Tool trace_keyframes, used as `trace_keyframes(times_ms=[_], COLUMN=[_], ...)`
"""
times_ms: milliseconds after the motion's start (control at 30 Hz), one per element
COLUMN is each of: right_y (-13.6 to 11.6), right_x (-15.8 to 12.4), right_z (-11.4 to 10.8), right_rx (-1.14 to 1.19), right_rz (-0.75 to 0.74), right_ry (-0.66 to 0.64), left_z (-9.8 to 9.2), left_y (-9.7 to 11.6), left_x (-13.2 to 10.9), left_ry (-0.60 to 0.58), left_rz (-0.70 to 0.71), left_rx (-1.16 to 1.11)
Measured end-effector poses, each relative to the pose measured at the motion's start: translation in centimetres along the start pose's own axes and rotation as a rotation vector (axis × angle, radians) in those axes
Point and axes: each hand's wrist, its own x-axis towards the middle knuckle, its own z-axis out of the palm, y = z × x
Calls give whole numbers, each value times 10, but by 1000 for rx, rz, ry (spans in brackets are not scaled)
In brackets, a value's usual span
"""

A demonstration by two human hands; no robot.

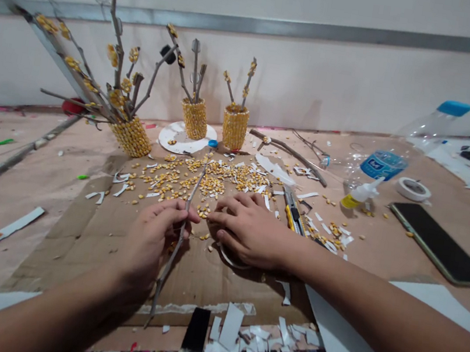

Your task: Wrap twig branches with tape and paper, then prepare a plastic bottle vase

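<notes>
My left hand [161, 224] is closed around a thin bare twig [175, 249], pinching it between thumb and fingers while it slants over the cardboard. My right hand [249, 228] lies palm down close by, fingers loosely bent and a little apart over the corn kernels. A round, pale-rimmed thing [233, 260] shows partly beneath that palm; the hand covers most of it. Loose yellow corn kernels [211, 184] are spread beyond both hands. Just past my right wrist lies a yellow utility knife [294, 211], among white paper scraps [232, 325].
Kernel-covered pots [131, 136] with branches stand at the back, one near a white disc [170, 136]. To the right are a tilted plastic bottle [384, 163], a small glue bottle [361, 195], a tape roll [413, 189] and a phone [441, 242]. Cardboard [88, 236] lies under my hands.
</notes>
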Motion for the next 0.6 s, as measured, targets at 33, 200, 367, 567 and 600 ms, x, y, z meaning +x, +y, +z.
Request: trace_keyframes(times_ms=[33, 200, 367, 567, 600], right_y=[1, 5, 2, -1, -3], right_x=[1, 3, 8, 12, 11], right_z=[1, 2, 4, 6, 4], right_rx=[-12, -93, -9, 69, 77], right_rz=[18, 103, 237, 377, 394], right_ry=[12, 58, 43, 97, 92], left_z=[0, -2, -4, -2, -2], left_y=[0, -2, -8, -6, -6], left_x=[0, -3, -5, -4, -4], left_ry=[-7, -224, -402, -393, -398], left_rz=[-3, -107, -179, -161, -172], left_rx=[10, 155, 228, 152, 139])
